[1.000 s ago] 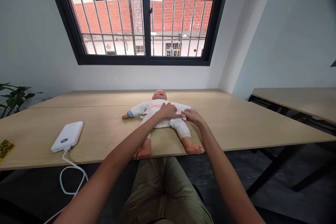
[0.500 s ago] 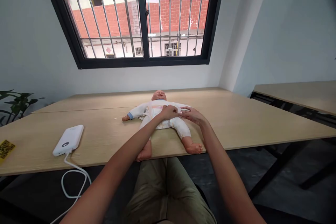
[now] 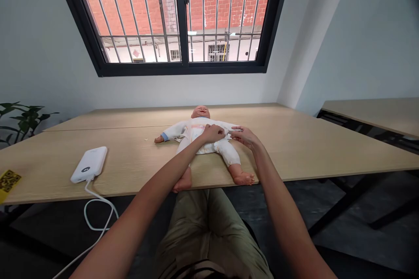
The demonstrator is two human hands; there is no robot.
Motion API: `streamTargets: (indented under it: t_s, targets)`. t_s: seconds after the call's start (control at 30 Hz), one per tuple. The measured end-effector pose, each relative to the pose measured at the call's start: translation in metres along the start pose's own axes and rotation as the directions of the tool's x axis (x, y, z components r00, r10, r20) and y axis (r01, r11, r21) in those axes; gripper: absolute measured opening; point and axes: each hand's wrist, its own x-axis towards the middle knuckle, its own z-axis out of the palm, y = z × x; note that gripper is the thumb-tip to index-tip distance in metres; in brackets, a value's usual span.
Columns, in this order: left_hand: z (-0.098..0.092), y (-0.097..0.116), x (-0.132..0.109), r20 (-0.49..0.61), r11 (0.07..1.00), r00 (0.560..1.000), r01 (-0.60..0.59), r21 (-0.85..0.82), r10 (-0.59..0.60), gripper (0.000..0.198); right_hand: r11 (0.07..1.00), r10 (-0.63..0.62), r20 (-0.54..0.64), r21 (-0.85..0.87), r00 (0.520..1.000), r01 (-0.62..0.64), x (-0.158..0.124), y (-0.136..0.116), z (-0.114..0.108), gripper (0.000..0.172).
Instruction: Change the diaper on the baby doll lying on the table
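A baby doll [image 3: 200, 112] lies on its back on the table, head toward the window and bare feet at the near edge. It wears a white long-sleeved top with a blue cuff, white leg coverings and a white diaper [image 3: 207, 148] around the hips. My left hand [image 3: 214, 134] rests over the doll's waist with its fingers curled closed; what they grip is hidden. Just right of it, my right hand [image 3: 246, 137] has its fingers stretched and apart at the side of the diaper, where a bit of white material shows between the hands.
On the left of the wooden table [image 3: 131, 161] lies a white power bank [image 3: 90, 163], its white cable [image 3: 101, 200] hanging over the front edge. A yellow code sticker [image 3: 9, 183] is at far left, near a plant [image 3: 28, 120]. Another table [image 3: 376, 113] stands right.
The view has tilted down slightly. My right hand's fingers have spread more at the diaper's side, while my left hand stays closed over the doll's waist.
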Motion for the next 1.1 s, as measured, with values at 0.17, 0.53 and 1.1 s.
streamTargets:
  t_s: [0.17, 0.53, 1.1]
  targets:
    - [-0.001, -0.001, 0.000, -0.017, 0.999, 0.999, 0.047, -0.010, -0.047, 0.021, 0.998, -0.056, -0.076, -0.036, 0.996, 0.053, 0.003, 0.001, -0.008, 0.030]
    - [-0.002, 0.002, -0.001, -0.067, 0.997, 0.996, 0.064, -0.033, -0.066, 0.011, 0.983, -0.091, 0.041, 0.161, 0.995, 0.084, -0.002, -0.006, 0.002, 0.041]
    - [-0.009, -0.011, -0.017, -0.283, 0.996, 0.957, -0.076, -0.042, 0.061, 0.039, 0.931, -0.109, -0.082, 0.340, 0.991, 0.130, 0.001, -0.004, 0.011, 0.031]
